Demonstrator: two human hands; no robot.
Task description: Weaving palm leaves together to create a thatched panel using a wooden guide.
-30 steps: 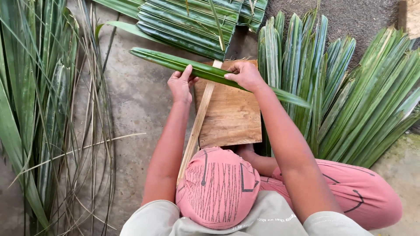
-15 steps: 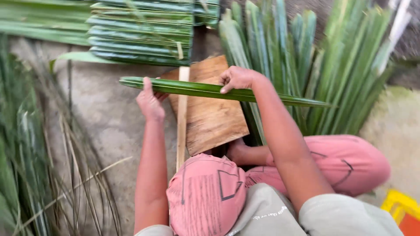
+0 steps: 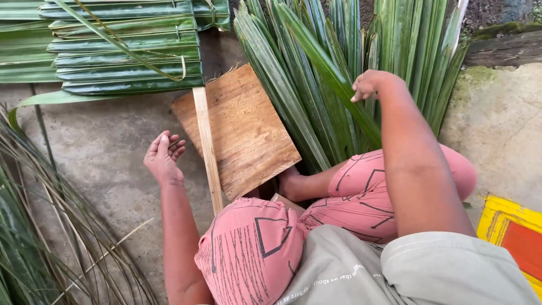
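Our right hand (image 3: 370,85) pinches a long, glossy green leaf (image 3: 316,51); our left hand (image 3: 164,157) hovers half-open, holding nothing

pink trousers (image 3: 367,186) with dark line patterns, pale grey-green short-sleeved shirt (image 3: 395,271).

Right hand (image 3: 368,85) gripping a green palm leaf (image 3: 322,62)
Left hand (image 3: 164,158) is hovering open, left of the wooden board (image 3: 237,130) and stick (image 3: 206,147).

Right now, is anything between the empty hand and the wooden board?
Yes. The thin wooden stick lies along the wooden board's near edge, between it and the open left hand. The right hand grips a green leaf elsewhere.
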